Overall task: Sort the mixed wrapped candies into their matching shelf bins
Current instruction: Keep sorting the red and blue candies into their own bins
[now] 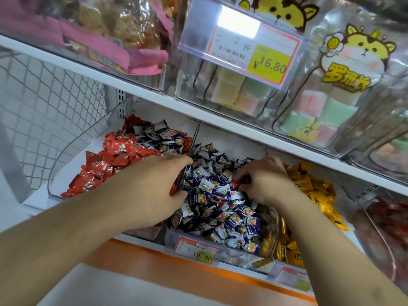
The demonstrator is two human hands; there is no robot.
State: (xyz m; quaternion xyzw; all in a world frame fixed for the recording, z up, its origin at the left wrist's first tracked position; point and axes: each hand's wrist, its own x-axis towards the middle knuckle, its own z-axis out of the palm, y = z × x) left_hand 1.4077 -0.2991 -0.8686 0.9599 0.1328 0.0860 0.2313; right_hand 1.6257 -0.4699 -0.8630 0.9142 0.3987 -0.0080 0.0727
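Under right hand (262, 180) fingertips, red candy (235, 184)

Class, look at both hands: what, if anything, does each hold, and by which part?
The right hand pinches a small red wrapped candy by its end, at the fingertips. The left hand seems to grip red wrappers beneath its fingers; which part is hidden.

Both hands are digging in the blue-and-white candy bin (217, 246): right hand (262, 180) pinching a red candy (235, 183), left hand (154, 184) gripping red wrappers at nine o'clock.
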